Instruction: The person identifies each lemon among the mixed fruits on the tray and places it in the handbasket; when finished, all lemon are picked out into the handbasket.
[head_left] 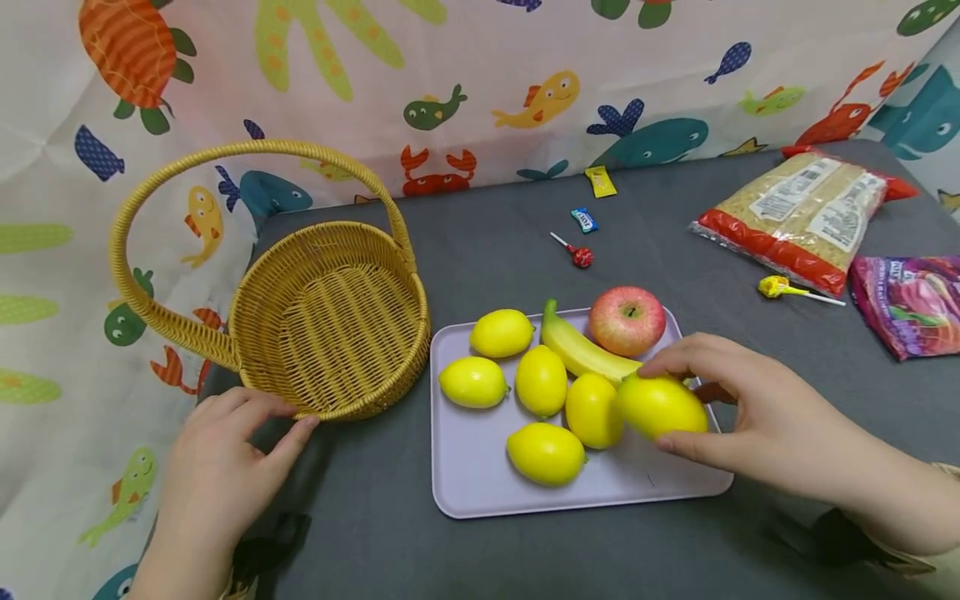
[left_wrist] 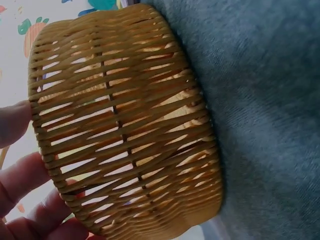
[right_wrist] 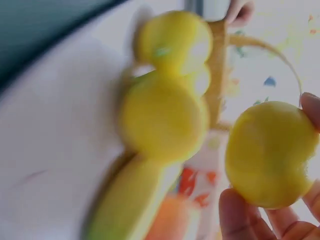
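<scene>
We saw a bright yellow, oval lemon (head_left: 663, 408) in the right hand (head_left: 761, 408), whose thumb and fingers were curved around its sides, raised over the right part of the pale lilac, rectangular tray (head_left: 472, 479). Just beside it, five more yellow lemons (head_left: 546, 454) lay on the tray, along with a greenish-yellow, curved banana (head_left: 577, 346) and a round, red-and-yellow apple (head_left: 628, 321). Left of the tray stood a round, golden-brown wicker basket (head_left: 345, 333) with a tall hoop handle (head_left: 262, 148); the left hand (head_left: 232, 450) pinched its near rim between thumb and fingers. We judged the work to be at an early point: one lemon was off the tray but not yet set down, only bare weave showed on the basket's floor, and the other seven fruits remained unheld. Farther out on the dark grey cloth (head_left: 360, 517), no hand touched the red lollipop (head_left: 582, 257), the yellow lollipop (head_left: 772, 287), the small blue and yellow wrapped sweets (head_left: 584, 220), the red-banded clear bag (head_left: 802, 212) or the purple glossy packet (head_left: 911, 304).
</scene>
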